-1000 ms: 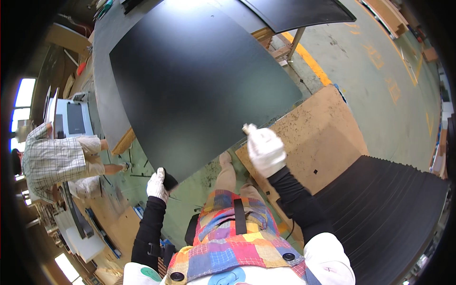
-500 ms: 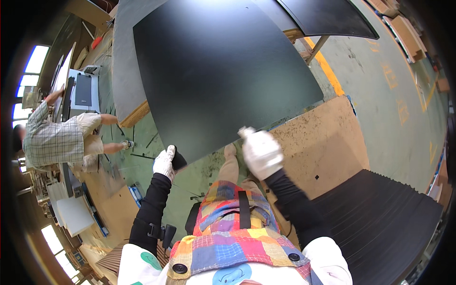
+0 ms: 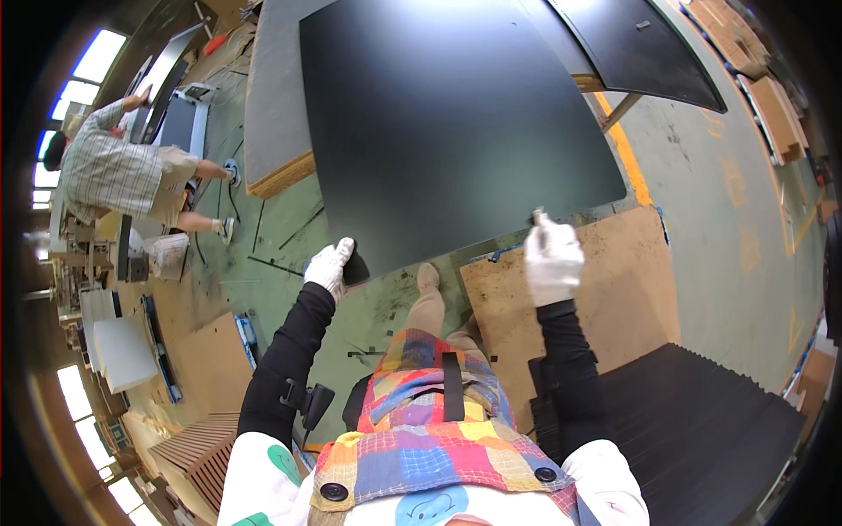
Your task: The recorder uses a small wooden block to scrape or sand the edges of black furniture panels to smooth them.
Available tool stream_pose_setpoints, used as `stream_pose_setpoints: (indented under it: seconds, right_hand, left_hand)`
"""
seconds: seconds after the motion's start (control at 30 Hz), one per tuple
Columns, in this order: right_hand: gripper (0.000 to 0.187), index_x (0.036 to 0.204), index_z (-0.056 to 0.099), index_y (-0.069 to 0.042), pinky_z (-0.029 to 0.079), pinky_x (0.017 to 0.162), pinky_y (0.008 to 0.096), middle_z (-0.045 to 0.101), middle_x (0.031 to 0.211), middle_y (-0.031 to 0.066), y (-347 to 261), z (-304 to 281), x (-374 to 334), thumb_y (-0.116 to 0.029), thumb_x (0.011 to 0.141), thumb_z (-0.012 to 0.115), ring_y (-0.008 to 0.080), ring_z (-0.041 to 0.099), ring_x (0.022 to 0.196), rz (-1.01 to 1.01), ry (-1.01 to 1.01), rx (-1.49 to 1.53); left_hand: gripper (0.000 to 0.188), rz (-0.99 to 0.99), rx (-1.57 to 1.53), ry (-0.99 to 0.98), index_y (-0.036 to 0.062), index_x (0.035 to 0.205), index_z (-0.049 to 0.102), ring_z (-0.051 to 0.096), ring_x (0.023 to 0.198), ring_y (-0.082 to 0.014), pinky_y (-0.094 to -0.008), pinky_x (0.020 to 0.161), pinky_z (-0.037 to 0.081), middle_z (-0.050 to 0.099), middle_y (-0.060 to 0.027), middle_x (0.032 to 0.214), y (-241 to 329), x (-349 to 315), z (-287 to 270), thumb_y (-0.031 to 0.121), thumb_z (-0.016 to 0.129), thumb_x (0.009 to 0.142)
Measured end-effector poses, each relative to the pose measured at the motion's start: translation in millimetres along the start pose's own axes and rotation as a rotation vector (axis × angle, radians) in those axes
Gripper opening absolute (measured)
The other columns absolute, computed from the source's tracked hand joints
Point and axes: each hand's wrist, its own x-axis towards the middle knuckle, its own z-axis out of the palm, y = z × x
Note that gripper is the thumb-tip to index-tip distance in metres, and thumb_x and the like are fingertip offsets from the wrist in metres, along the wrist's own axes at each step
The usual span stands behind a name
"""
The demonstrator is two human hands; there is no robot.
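A large glossy black panel (image 3: 456,131) lies in front of me, its near edge slanting up to the right. At its near left corner my left hand (image 3: 330,266), in a white glove, is closed, thumb on top; a darker patch beside the thumb may be a reflection or a pad. My right hand (image 3: 554,261), also gloved and slightly blurred, is closed just beyond the near edge, towards the right. From its fingertips pokes a small pale tip (image 3: 538,214), too small to name.
Under the panel is a grey-topped table (image 3: 276,114). A second black panel (image 3: 649,53) lies at the far right. Brown board (image 3: 605,280) and stacked black strips (image 3: 693,430) lie at near right. Another person (image 3: 123,171) works at the left.
My right hand has moved right along the near edge. My left hand stays at the corner. The view has shifted, so the panel appears farther right; the other person has changed stance.
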Motion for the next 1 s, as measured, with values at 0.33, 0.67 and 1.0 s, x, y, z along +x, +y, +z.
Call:
stream_pose_setpoints:
  seconds: [0.33,0.67,1.0]
  right_hand:
    - [0.026,0.103,0.066,-0.013,0.051,0.060,0.0365,0.058,0.076,0.0068,-133.9,37.5,-59.2,-0.009,0.077,0.065,0.0238,0.060,0.067,-0.090,-0.212,0.310]
    - [0.015,0.093,0.064,-0.005,0.049,0.054,0.0363,0.054,0.074,0.0096,-142.8,30.5,-53.1,-0.009,0.078,0.065,0.0249,0.056,0.062,-0.057,-0.124,-0.051]
    - [0.016,0.096,0.067,-0.005,0.052,0.062,0.0345,0.061,0.079,0.0100,-186.5,33.5,-62.8,-0.003,0.080,0.066,0.0225,0.061,0.067,0.181,-0.021,0.015]
  left_hand:
    - [0.022,-0.145,-0.212,-0.181,0.0057,0.094,0.059,0.062,0.076,-0.0159,-0.0350,0.070,0.055,0.062,-0.0035,0.086,9.8,-3.2,8.7,0.025,0.068,0.090]
    - [0.032,0.343,0.697,-0.517,0.0074,0.086,0.059,0.051,0.062,-0.0228,-0.0356,0.057,0.041,0.051,-0.0083,0.069,16.7,48.4,-12.3,0.039,0.059,0.091]
    - [0.045,0.651,0.867,-0.594,-0.0002,0.091,0.065,0.056,0.068,-0.0272,-0.0361,0.064,0.045,0.057,-0.0137,0.075,10.2,68.3,-24.4,0.045,0.060,0.091]
